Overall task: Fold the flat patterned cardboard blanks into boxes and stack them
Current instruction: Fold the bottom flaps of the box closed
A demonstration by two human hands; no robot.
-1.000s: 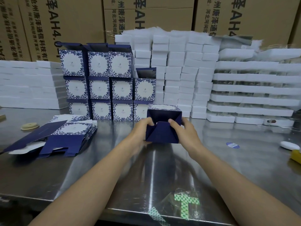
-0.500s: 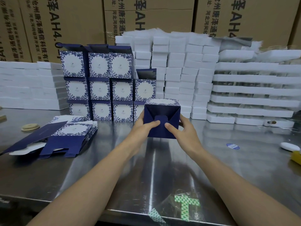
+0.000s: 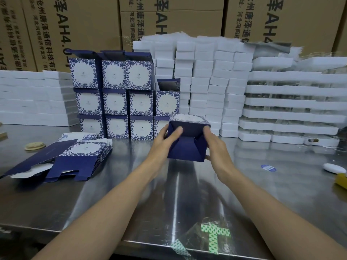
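Locking the base
The left hand (image 3: 165, 140) and right hand (image 3: 217, 149) are clasping the navy floral cardboard box (image 3: 187, 145) (base facing the wearer), thumbs pressing flaps to lock.

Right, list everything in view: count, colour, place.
folded boxes: eleven showing, navy and white floral, stacked three rows high, table back
held box: one, navy underside facing the camera, table centre
flat blanks: one pile, count unclear, navy and white, table left
white slabs: many stacks, white, behind and beside the boxes
cartons: several, brown, printed, at the back
disc: one, tan, table far left
sticker: one, blue, table right
oval object: one, white, right edge
yellow object: one, cut off at right edge
patterned tape: some, green and white, near edge
table: one, steel
left hand: grips the held box's left side
right hand: grips its right side
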